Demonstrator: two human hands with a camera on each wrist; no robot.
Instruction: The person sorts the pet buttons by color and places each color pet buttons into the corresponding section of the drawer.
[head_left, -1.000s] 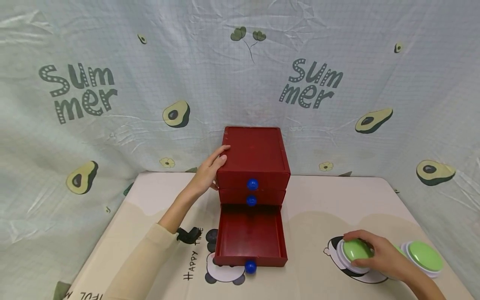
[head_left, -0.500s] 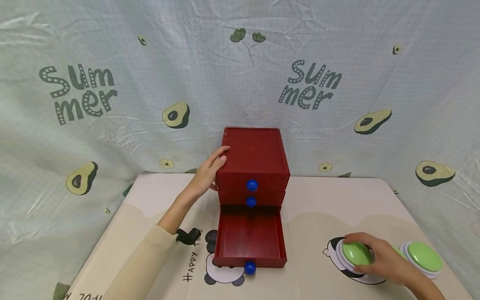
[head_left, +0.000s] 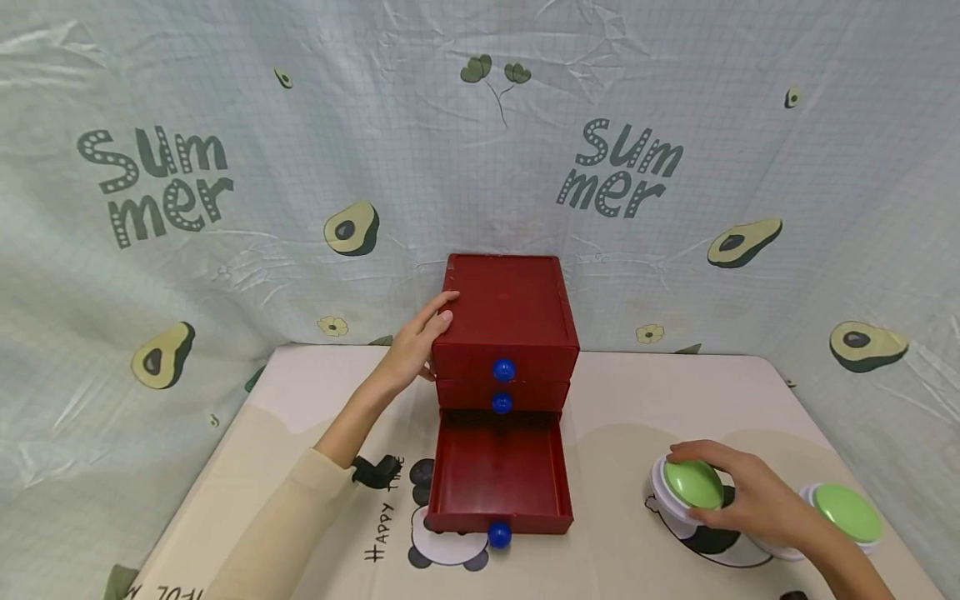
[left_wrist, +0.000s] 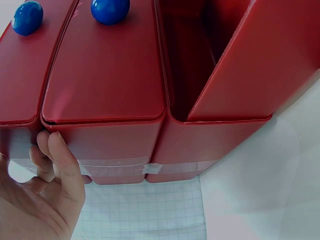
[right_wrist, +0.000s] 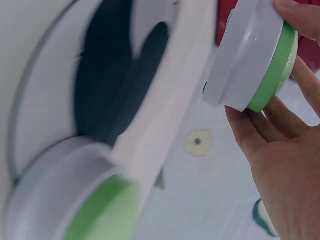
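In the head view, a red drawer cabinet (head_left: 510, 300) stands against the back sheet, its bottom drawer (head_left: 501, 475) pulled out with nothing in it. My left hand (head_left: 408, 350) rests against the cabinet's left side, fingers touching the wall near the top edge. In the left wrist view, those fingertips (left_wrist: 57, 142) meet the side by the middle drawer. At the right, my right hand (head_left: 757, 496) grips a push button (head_left: 693, 485) with a green dome and white base between thumb and fingers. The right wrist view shows this button (right_wrist: 245, 60) raised off the table.
Another green push button (head_left: 847, 512) sits at the table's right edge. A further button's white base, mostly hidden behind the right hand, shows between them. Blue knobs (head_left: 504, 370) stick out from the drawer fronts. A printed sheet (head_left: 637, 275) hangs behind the table.
My right hand has lifted the push button from the panda print and shifted it slightly left and away from me. The left hand and the cabinet stay put.
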